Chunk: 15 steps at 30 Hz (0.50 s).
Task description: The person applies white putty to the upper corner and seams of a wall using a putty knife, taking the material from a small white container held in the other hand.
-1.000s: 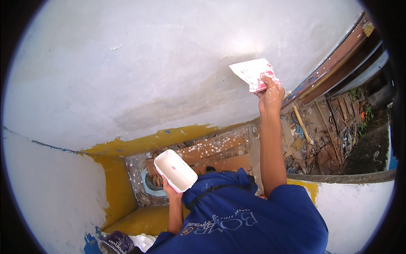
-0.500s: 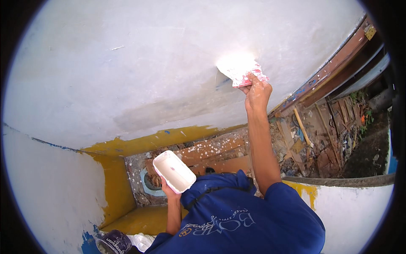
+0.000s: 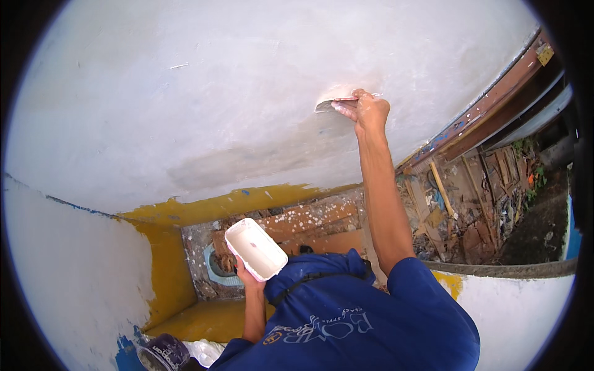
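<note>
Up on the white wall [image 3: 260,111], my right hand [image 3: 370,114] grips a putty scraper [image 3: 344,99], a flat red blade smeared with white. The scraper is seen nearly edge-on, its edge against the wall, with fingers below it and the thumb above. A small shadowed patch shows beside the blade. Lower down, in front of my waist, my left hand [image 3: 249,277] is closed around the side of a white rectangular plastic tub [image 3: 270,238]. The tub is tilted, its inside coated with off-white paste.
Mustard-yellow paint [image 3: 167,272] covers the lower wall and corner. On the floor lie paint-spattered boards [image 3: 315,216] and a light-blue squat toilet pan [image 3: 219,272]. A dark bucket [image 3: 164,352] stands lower left. Wood scraps and rubble [image 3: 458,210] spread to the right, beyond a wall ledge [image 3: 507,269].
My right hand has moved slightly up the wall, and the scraper has turned from showing its broad face to nearly edge-on. The left hand and tub have barely moved.
</note>
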### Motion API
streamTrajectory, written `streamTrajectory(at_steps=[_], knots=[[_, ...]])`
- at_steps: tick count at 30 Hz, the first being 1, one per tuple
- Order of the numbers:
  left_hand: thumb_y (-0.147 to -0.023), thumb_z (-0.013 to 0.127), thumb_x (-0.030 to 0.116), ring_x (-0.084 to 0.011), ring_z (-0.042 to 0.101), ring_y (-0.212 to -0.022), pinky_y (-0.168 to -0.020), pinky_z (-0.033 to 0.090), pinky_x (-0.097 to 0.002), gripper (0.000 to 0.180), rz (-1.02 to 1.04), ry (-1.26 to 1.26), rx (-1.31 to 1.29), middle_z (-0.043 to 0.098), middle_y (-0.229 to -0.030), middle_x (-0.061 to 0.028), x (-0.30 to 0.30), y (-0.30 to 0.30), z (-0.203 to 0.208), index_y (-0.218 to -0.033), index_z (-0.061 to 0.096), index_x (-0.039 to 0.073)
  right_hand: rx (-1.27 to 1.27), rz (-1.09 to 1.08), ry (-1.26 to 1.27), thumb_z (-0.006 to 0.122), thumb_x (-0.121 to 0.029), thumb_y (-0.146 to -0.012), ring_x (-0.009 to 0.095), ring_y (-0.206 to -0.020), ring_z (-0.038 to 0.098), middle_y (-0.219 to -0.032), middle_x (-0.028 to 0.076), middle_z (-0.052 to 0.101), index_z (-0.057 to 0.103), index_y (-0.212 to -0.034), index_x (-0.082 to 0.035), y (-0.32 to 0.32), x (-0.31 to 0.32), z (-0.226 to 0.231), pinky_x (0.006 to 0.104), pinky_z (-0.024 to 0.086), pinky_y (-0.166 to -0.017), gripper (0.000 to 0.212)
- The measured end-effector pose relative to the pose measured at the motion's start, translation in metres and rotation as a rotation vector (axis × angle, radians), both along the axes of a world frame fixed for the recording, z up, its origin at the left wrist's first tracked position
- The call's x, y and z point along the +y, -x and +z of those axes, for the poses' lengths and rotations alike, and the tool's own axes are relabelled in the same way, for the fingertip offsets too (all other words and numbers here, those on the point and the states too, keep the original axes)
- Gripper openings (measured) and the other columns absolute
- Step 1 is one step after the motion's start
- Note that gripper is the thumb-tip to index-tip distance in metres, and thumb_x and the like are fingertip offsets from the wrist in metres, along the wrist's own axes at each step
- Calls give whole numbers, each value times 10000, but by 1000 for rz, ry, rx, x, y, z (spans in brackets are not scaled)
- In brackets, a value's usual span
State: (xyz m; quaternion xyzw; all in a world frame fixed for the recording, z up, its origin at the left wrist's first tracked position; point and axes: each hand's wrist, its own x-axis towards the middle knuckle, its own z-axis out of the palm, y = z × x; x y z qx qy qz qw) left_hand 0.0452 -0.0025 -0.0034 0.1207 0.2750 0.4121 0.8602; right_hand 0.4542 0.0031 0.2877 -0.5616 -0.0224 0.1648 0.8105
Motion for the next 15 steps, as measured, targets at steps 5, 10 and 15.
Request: streamTrajectory(at_steps=[5, 10, 15], knots=[[-1003, 394, 454, -302, 543, -1201, -1031, 435, -508, 546, -20, 7, -5, 555, -1310, -109, -1, 3, -3, -1399, 426, 79, -153, -81, -168, 571, -17, -858, 282, -725, 694, -876, 199, 652, 593, -923, 127, 24, -47, 11, 369, 618, -583, 159], [-1004, 391, 457, -300, 543, -1201, -1031, 434, -510, 548, -41, 6, -41, 558, -1306, -105, -2, -1, 3, -1399, 427, 78, -20, -89, 77, 573, -12, -860, 272, -728, 694, -880, 186, 656, 595, -947, 131, 26, -67, -88, 386, 622, -579, 169], [-1003, 385, 462, -308, 532, -1216, -1041, 423, -516, 557, -34, -26, -51, 546, -1322, -106, -5, 7, 6, -1410, 413, 82, 95, -61, 126, 546, 12, -875, 295, -739, 688, -874, 185, 633, 571, -945, 107, 1, -16, -103, 422, 636, -598, 121]])
